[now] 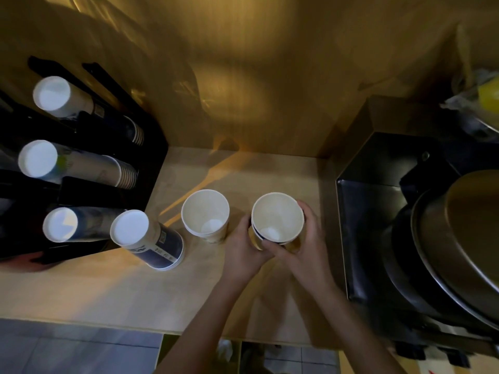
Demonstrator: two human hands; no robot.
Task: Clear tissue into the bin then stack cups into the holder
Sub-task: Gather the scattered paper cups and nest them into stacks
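Observation:
Both of my hands wrap a small stack of upright paper cups on the wooden counter; my left hand grips its left side and my right hand its right and front. Another upright stack of paper cups stands just left of it, untouched. An upside-down stack of dark printed cups stands further left. The black cup holder at the far left carries three columns of inverted cups. No tissue lies on the counter.
A black metal box and stacked steel pans crowd the right side. The wooden counter ends at a front edge, with tiled floor below. White crumpled paper shows in an opening under the counter.

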